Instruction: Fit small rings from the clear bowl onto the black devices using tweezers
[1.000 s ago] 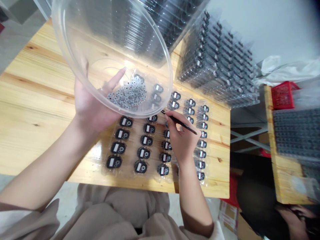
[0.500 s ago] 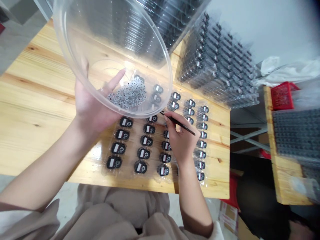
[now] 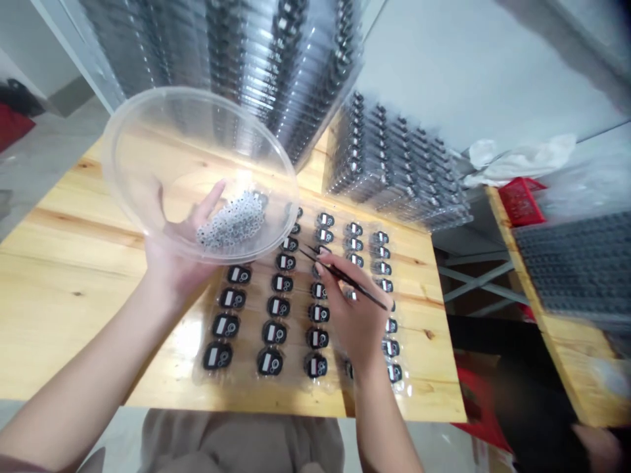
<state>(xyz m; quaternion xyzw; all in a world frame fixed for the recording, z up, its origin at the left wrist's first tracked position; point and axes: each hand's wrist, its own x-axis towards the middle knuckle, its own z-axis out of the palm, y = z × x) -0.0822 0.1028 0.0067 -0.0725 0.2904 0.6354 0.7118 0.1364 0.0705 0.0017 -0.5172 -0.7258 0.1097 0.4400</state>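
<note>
My left hand [image 3: 180,263] holds a clear round plastic tub [image 3: 148,161] from below, tilted toward me, its fingers showing through the wall. A heap of small silvery ring-like pieces [image 3: 234,220] lies at the tub's lower side. In my right hand [image 3: 357,315] are dark tweezers [image 3: 355,282], pinched like a pen, tips pointing left near the tub's rim. Whether the tips grip anything is too small to tell. Beneath both hands a clear plastic tray [image 3: 249,381] carries rows of small black parts [image 3: 279,306] with white labels and round marks. The tub and my right hand hide some of them.
Tall stacks of filled clear trays [image 3: 394,164] stand along the back of the wooden table [image 3: 73,276]. To the right, another table [image 3: 566,341] bears a red basket [image 3: 522,200] and more trays [image 3: 582,263]. Part of another person's hand [image 3: 599,447] shows at lower right.
The tub has moved left and looks smaller, farther from the camera. My right hand with the tweezers is now apart from the tub's rim. The whole view has shifted too.
</note>
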